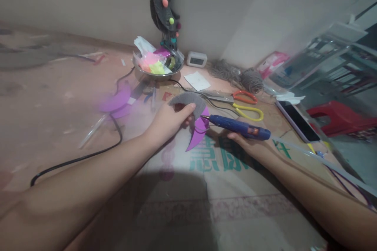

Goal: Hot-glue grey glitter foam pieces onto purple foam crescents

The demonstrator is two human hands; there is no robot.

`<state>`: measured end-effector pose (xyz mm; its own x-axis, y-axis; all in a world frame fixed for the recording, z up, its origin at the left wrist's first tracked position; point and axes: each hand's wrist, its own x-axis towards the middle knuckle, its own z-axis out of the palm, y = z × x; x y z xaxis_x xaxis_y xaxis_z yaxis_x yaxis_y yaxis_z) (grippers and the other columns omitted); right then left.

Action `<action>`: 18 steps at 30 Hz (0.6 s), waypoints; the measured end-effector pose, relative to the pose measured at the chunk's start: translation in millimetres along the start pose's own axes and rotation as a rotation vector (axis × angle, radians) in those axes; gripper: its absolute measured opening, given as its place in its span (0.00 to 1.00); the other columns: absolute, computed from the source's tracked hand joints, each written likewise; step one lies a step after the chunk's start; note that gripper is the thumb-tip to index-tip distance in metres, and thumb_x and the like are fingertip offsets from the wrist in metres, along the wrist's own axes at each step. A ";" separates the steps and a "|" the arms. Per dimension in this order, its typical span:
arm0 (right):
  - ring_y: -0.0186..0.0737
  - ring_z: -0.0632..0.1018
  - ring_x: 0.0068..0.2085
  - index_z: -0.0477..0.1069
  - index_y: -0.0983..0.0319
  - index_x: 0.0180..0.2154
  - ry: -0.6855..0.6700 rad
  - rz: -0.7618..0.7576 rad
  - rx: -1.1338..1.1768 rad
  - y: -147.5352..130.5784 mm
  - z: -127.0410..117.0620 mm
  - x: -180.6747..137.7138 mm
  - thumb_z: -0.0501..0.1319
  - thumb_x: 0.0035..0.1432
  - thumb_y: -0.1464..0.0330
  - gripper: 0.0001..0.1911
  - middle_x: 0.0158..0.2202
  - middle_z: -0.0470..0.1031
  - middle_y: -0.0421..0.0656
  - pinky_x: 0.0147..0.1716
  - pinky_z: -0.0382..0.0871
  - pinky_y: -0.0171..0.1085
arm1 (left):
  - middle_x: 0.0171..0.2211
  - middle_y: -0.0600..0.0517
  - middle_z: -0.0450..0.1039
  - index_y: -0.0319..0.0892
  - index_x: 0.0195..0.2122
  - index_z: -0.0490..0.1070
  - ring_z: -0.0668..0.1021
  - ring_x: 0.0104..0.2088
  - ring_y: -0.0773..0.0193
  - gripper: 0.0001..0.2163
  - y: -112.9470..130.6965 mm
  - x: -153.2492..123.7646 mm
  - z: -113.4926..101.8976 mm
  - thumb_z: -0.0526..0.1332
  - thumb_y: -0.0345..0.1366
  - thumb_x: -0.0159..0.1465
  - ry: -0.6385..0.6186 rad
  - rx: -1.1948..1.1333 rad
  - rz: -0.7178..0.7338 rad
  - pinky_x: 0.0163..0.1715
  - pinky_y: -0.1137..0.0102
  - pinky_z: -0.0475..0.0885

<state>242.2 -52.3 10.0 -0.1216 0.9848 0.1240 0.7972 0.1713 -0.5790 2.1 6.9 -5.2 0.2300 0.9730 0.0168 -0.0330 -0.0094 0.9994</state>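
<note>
My left hand pinches a purple crescent-shaped cutout between thumb and fingers. Grey yarn covers the crescent's upper part, while its lower tip stays bare purple. In my right hand is a blue glue gun, its fingers wrapped under the body and mostly hidden. The gun's nozzle points left and meets the crescent, or comes very near it, where yarn and purple surface join. A clear glue stick trails from the gun's rear. A loose strand of yarn hangs across the purple part.
Behind the hands lie scissors with orange and yellow handles, grey yarn bundles and a metal bowl of colourful packets. A phone lies right. Purple crescents and a black cable are left. Cardboard lies underneath.
</note>
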 end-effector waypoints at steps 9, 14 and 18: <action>0.41 0.72 0.24 0.66 0.56 0.25 0.096 0.018 -0.011 -6.1 -0.8 -0.8 0.60 0.51 0.49 0.18 0.22 0.71 0.40 0.24 0.67 0.39 | 0.21 0.53 0.68 0.38 0.27 0.68 0.71 0.20 0.70 0.12 0.1 -0.4 -0.7 0.60 0.43 0.59 -0.014 0.023 0.018 0.22 0.74 0.66; 0.44 0.75 0.26 0.69 0.55 0.27 0.089 -0.048 -0.064 -5.2 -2.7 2.2 0.57 0.52 0.48 0.18 0.23 0.73 0.40 0.24 0.69 0.40 | 0.21 0.53 0.69 0.38 0.27 0.68 0.71 0.21 0.69 0.13 -0.2 -1.2 -1.3 0.60 0.44 0.59 -0.025 0.041 0.013 0.24 0.73 0.67; 0.45 0.75 0.25 0.68 0.54 0.26 0.093 0.018 -0.036 -5.1 -3.3 1.5 0.58 0.50 0.46 0.19 0.22 0.72 0.40 0.24 0.70 0.42 | 0.21 0.53 0.69 0.38 0.28 0.68 0.71 0.21 0.69 0.12 -0.4 -1.1 -0.7 0.60 0.44 0.59 -0.025 0.012 0.000 0.24 0.73 0.67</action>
<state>239.9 -51.8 15.8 -0.0528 0.9805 0.1891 0.8199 0.1507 -0.5524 1.1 6.0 -5.6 0.2545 0.9669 0.0176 -0.0213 -0.0126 0.9997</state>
